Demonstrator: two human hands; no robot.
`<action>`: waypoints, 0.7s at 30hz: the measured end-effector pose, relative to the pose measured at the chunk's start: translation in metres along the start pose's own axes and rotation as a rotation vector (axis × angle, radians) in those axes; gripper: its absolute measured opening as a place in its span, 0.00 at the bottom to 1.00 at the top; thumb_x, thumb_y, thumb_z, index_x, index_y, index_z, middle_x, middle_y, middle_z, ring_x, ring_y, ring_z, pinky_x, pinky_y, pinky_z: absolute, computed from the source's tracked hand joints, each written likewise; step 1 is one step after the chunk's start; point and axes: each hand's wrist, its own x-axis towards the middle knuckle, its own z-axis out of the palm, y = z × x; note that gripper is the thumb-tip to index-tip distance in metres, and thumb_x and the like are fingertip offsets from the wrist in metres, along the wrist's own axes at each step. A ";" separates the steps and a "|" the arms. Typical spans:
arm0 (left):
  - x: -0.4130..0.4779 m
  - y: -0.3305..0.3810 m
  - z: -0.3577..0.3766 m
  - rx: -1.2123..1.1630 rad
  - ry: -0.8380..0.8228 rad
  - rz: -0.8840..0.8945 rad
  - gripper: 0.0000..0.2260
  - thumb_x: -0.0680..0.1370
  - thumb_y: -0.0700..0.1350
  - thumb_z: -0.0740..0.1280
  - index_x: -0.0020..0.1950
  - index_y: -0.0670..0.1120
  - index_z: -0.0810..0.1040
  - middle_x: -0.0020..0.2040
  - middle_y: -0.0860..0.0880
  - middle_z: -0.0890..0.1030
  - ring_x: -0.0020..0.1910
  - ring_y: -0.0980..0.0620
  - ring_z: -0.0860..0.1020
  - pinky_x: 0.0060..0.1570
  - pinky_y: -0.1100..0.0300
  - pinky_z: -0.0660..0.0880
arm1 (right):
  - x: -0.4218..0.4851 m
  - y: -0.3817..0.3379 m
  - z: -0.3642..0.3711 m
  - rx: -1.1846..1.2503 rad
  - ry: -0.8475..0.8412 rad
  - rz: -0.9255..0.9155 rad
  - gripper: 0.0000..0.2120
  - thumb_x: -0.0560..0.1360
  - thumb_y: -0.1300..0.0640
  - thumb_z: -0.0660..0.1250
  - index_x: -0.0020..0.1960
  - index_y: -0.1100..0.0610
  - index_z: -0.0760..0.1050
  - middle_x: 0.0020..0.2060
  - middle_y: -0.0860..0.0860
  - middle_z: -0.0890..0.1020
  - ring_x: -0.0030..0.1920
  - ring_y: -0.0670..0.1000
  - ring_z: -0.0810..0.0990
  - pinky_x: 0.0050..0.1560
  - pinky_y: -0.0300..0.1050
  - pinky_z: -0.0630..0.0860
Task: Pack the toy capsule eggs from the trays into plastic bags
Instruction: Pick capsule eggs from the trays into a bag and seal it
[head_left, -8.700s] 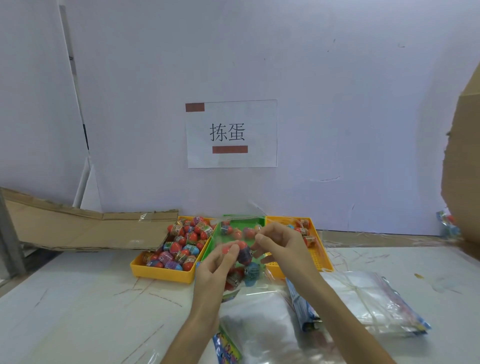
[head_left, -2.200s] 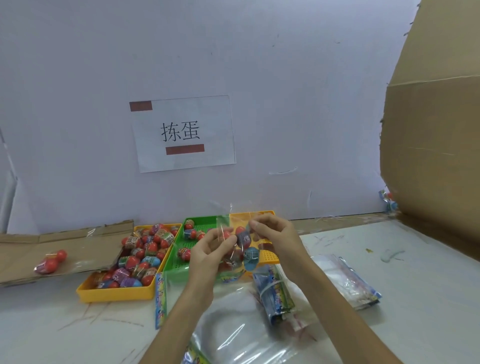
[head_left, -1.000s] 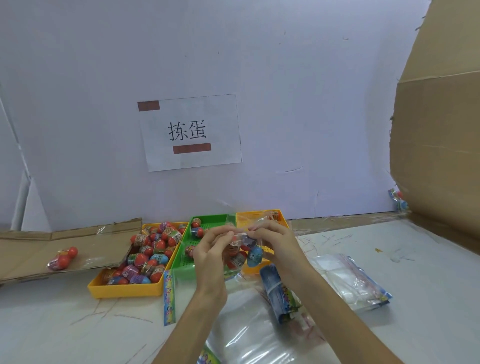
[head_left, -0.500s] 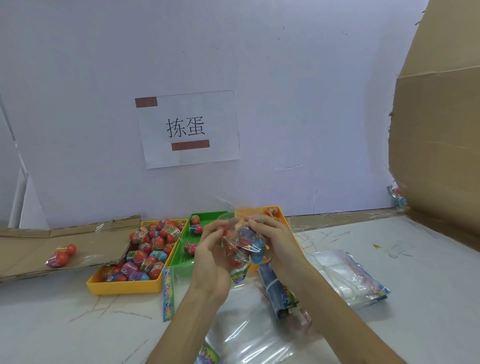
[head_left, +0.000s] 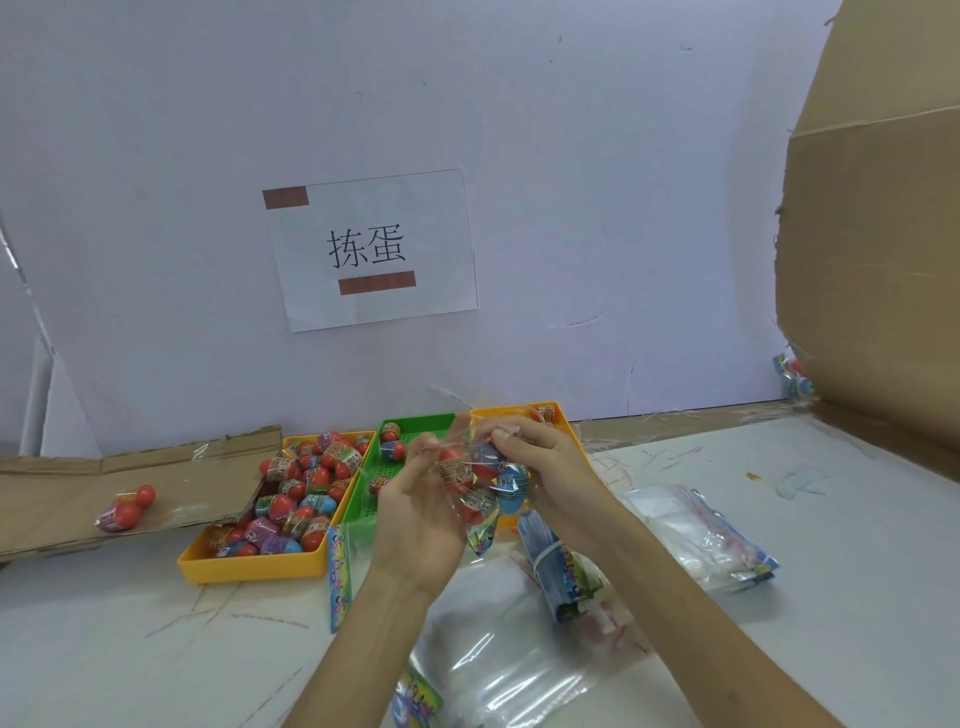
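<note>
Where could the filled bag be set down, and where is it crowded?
Bare table lies in front of the left tray and cardboard; more lies right of the bag stack, before the box. Under the filled bag it is crowded with loose bags.

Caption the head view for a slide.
Left hand and right hand hold a clear bag of toy eggs in front of a yellow tray and a green tray.

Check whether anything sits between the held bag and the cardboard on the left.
Yes: the green tray and the egg-filled yellow tray lie between the bag, pinched by left hand and right hand, and the cardboard. Held above them, it can likely pass over.
</note>
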 end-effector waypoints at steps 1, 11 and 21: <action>0.000 0.001 0.000 -0.003 -0.017 0.001 0.07 0.76 0.44 0.66 0.38 0.52 0.81 0.64 0.46 0.83 0.56 0.45 0.84 0.54 0.48 0.78 | -0.001 -0.002 -0.001 -0.006 -0.033 0.006 0.07 0.80 0.59 0.66 0.52 0.57 0.84 0.50 0.55 0.83 0.52 0.54 0.81 0.47 0.47 0.79; 0.000 0.003 -0.004 -0.060 -0.109 -0.039 0.10 0.78 0.43 0.63 0.50 0.49 0.84 0.68 0.42 0.80 0.61 0.42 0.81 0.53 0.48 0.82 | 0.000 -0.001 -0.006 -0.001 -0.054 -0.024 0.09 0.81 0.60 0.65 0.50 0.56 0.85 0.48 0.52 0.85 0.50 0.51 0.83 0.49 0.45 0.80; 0.000 0.001 0.004 0.424 -0.051 -0.010 0.11 0.75 0.45 0.70 0.56 0.49 0.83 0.55 0.45 0.84 0.50 0.49 0.84 0.40 0.55 0.82 | 0.000 -0.005 -0.010 -0.038 -0.008 -0.049 0.12 0.81 0.63 0.65 0.60 0.69 0.79 0.57 0.64 0.82 0.60 0.64 0.79 0.65 0.61 0.75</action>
